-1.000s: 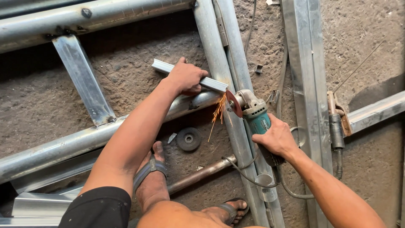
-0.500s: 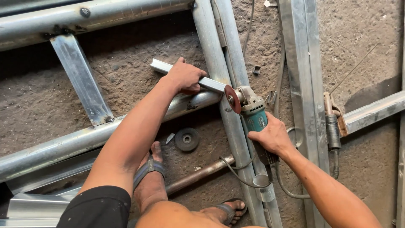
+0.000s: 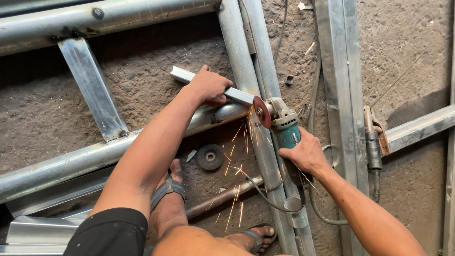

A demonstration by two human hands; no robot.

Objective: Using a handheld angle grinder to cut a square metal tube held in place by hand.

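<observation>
The left hand (image 3: 208, 86) presses down on a short square metal tube (image 3: 182, 75), fingers curled over it, holding it across a long grey pipe (image 3: 246, 61) on the rough concrete floor (image 3: 142, 80); the right hand (image 3: 305, 154) grips the body of a teal angle grinder (image 3: 286, 130), fingers wrapped tight; its reddish disc (image 3: 260, 112) meets the tube's end, just beside the left hand; orange sparks (image 3: 237, 166) fall toward a spare black disc (image 3: 210, 157) and two sandalled feet (image 3: 168, 199) below.
</observation>
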